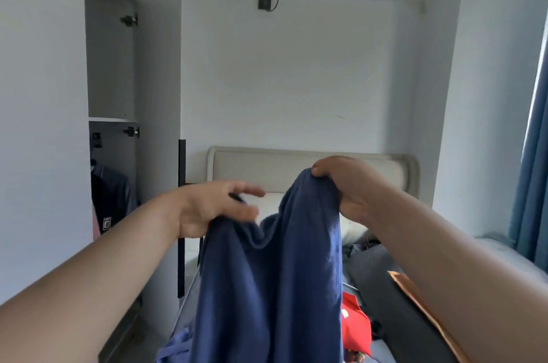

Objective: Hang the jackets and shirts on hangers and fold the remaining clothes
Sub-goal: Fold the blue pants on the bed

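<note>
blue garment point(267, 273) | plain navy, soft, creased, hangs in two peaks | centre, near, above bed point(267, 167) | right hand point(347, 187) fingers curled on higher peak | left hand point(213, 208) blurred, fingers half-straight at lower peak, grip unclear

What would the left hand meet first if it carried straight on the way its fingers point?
Probably the raised fold of the blue garment hanging from the right hand; depth is unclear.

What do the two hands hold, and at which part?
The left hand and the right hand each hold the blue garment by its upper edge.
</note>
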`<state>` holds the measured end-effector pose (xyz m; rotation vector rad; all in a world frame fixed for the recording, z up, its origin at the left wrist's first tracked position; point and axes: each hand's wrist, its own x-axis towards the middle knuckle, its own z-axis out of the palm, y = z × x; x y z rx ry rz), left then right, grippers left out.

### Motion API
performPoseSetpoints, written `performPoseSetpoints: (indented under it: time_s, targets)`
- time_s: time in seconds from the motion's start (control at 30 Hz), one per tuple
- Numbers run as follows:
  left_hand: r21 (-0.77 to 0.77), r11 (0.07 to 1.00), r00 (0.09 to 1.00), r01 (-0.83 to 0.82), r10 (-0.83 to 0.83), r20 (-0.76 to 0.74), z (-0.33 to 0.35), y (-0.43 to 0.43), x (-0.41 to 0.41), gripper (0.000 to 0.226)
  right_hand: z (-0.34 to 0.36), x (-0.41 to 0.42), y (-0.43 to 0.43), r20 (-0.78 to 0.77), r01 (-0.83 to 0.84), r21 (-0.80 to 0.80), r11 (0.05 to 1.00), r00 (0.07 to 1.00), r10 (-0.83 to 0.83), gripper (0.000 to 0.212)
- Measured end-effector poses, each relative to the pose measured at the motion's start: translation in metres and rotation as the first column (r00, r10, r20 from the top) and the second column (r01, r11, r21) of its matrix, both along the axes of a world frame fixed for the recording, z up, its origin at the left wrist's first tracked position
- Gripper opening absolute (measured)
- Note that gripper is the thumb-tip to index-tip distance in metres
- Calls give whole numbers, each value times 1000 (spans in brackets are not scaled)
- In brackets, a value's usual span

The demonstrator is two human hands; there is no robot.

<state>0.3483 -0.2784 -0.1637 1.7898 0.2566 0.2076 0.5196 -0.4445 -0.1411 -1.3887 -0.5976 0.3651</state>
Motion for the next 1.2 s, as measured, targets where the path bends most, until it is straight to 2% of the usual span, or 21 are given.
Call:
performPoseSetpoints:
  time_s: [0.07,0.17,0.23,0.3,0.37,0.4,0.43,0.47,0.5,0.53,0.67,0.77,0.87,0.93,0.97,1.03,1.13,1.2]
  targets:
    - [264,964,999,-20,31,-40,-11,10,-1,56,2,11,-8,24,57,44,997,998,-58,28]
    - [607,769,974,-202,220,45,-18,24,2,40,7,27,-18,61,117,103,988,990,-124,32]
    - [730,666,969,-151,246,-24,-22,29,3,46,6,33,-23,84,148,104,983,984,-157,33]
    - [764,616,964,-190,264,27,-26,35,5,42,2,36,-26,116,154,81,985,980,-163,33]
    - [712,587,917,-385,330,224,-27,40,6,23,-1,38,-31,140,157,55,986,977,-164,31]
    - [635,623,888,-457,359,287,-26,41,5,13,-1,38,-33,140,163,54,985,976,-169,30]
    - [514,717,882,-470,368,293,-23,41,3,6,-1,38,-36,132,166,62,984,976,-173,30]
    - [365,832,904,-419,343,256,-19,39,0,7,0,38,-39,121,168,76,983,977,-177,29]
    - [226,906,926,-358,314,211,-16,37,-3,15,1,37,-42,112,166,85,982,978,-175,28]
    - [130,936,934,-327,299,194,-14,36,-6,21,1,36,-46,113,157,81,984,980,-165,27]
    - [71,937,920,-343,320,226,-12,38,-18,21,-1,23,-61,206,42,-76,996,978,-26,20]
    - [67,976,961,-207,190,202,-11,35,-41,27,5,10,-83,248,-65,-191,979,962,112,21]
    - [-5,999,965,-38,38,259,-4,28,-62,17,20,1,-107,175,-276,-149,950,938,300,20]
    - [-91,995,939,-35,64,339,-1,27,-60,18,27,1,-112,121,-363,-64,930,922,368,17]
    - [-139,988,930,-64,110,351,-3,28,-53,21,26,5,-109,98,-373,-41,927,922,376,18]
    - [-212,966,937,-148,206,283,-16,32,-30,22,12,17,-94,38,-335,-59,941,941,337,21]
    - [-281,920,946,-273,310,97,-64,44,13,20,-45,47,-59,-34,-160,-200,967,987,156,23]
    - [-283,901,940,-328,342,-1,-115,54,42,17,-103,70,-37,-1,-52,-289,956,999,53,23]
